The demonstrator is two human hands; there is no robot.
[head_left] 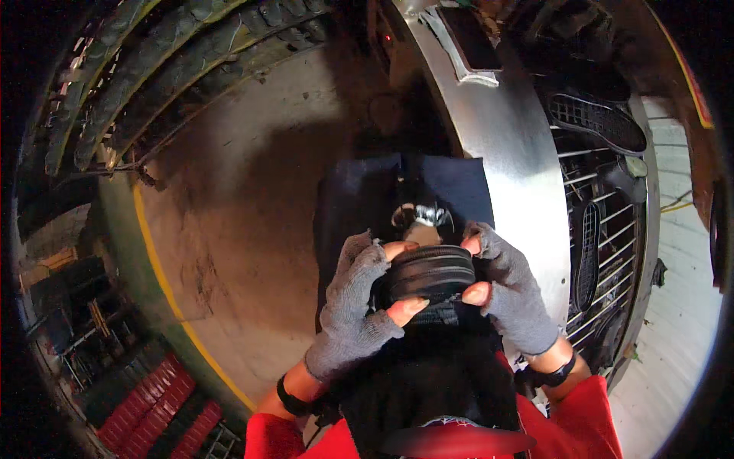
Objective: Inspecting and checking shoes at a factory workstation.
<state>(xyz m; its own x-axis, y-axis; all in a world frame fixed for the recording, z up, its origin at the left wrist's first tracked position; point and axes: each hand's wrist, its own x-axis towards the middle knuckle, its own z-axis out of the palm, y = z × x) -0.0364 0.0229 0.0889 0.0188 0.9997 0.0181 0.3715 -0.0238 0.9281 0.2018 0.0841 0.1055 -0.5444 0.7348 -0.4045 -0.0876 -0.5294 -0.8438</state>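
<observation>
Gripped between both hands is a black shoe sole [432, 277], its rounded, ridged end turned toward me. My left hand [359, 287], in a grey fingerless glove, closes on its left side with thumb and fingers. On the opposite side my right hand [505, 279], gloved the same way, pinches the edge. Just beyond the sole are a tan piece [422, 234] and a shiny metal part [430, 214], both blurred; whether they touch the sole I cannot tell. The sole's far end is hidden.
A metal counter [508, 145] runs along my right, with a phone [468, 37] on white sheets. Beside it, a barred rack [600, 260] bears several black soles [596, 121]. Tiered racks [145, 76] stand far left; dark red pieces [153, 398] lie near left.
</observation>
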